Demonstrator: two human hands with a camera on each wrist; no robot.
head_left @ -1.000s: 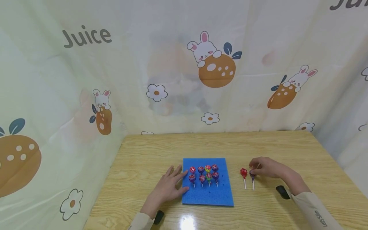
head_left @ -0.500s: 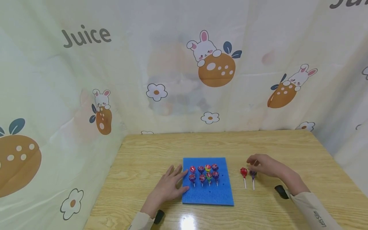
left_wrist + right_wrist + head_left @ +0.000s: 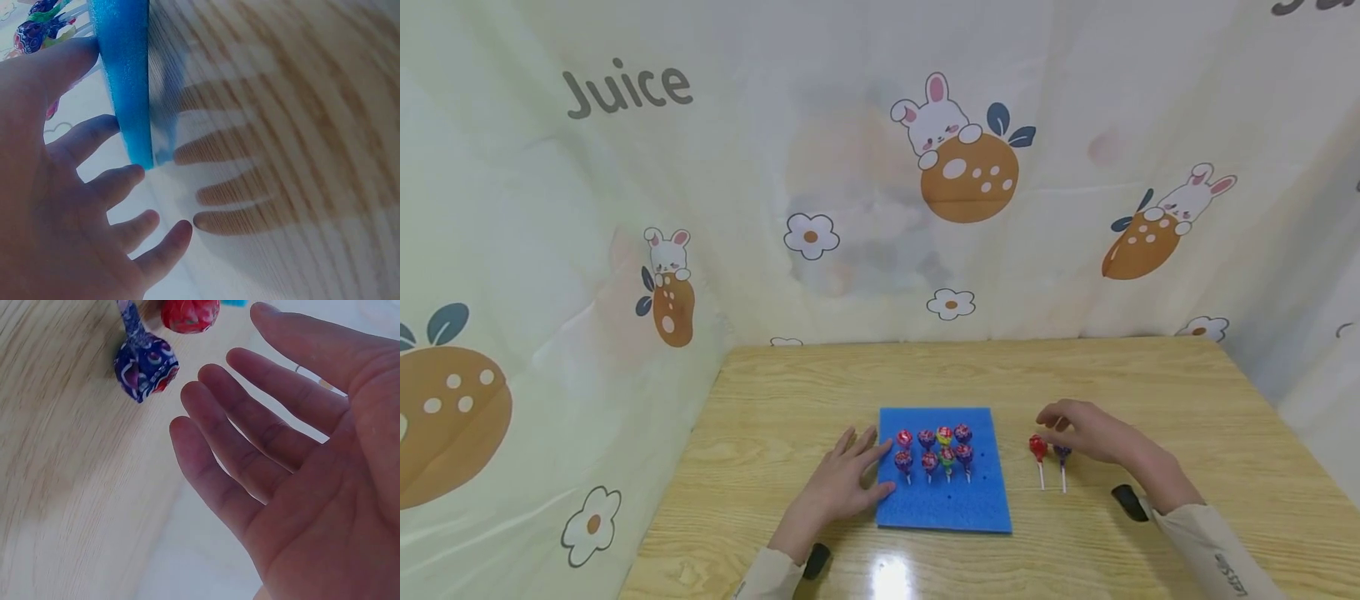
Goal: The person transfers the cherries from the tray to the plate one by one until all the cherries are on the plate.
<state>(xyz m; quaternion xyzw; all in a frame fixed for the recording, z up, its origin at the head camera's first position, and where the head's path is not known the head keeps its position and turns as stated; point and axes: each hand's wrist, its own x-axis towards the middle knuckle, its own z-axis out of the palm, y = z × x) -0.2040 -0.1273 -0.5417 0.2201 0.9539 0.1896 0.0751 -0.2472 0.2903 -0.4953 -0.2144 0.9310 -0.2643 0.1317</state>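
Fingers spread, my left hand (image 3: 842, 485) rests against the left edge of a blue foam board (image 3: 943, 512); thumb and forefinger reach that edge. Two rows of wrapped lollipops (image 3: 927, 462) stand in the board, sticks down, with red, purple, yellow and green wrappers. To the right of it, a red lollipop (image 3: 1039, 448) and a purple lollipop (image 3: 147, 365) lie side by side on the table, sticks towards me. My right hand (image 3: 1088, 429) hovers just behind their heads, fingers loosely bent and holding nothing. In the right wrist view its fingertips are apart from both.
The wooden table (image 3: 805, 379) extends around the board on all sides. Small dark holes (image 3: 985, 477) show in the foam. A printed curtain (image 3: 865, 275) hangs behind the table and along its left and right sides.
My right hand has come away from the purple lollipop's head and shifted left, to behind the red one. Both loose lollipops lie where they were. The left hand has stayed at the board.
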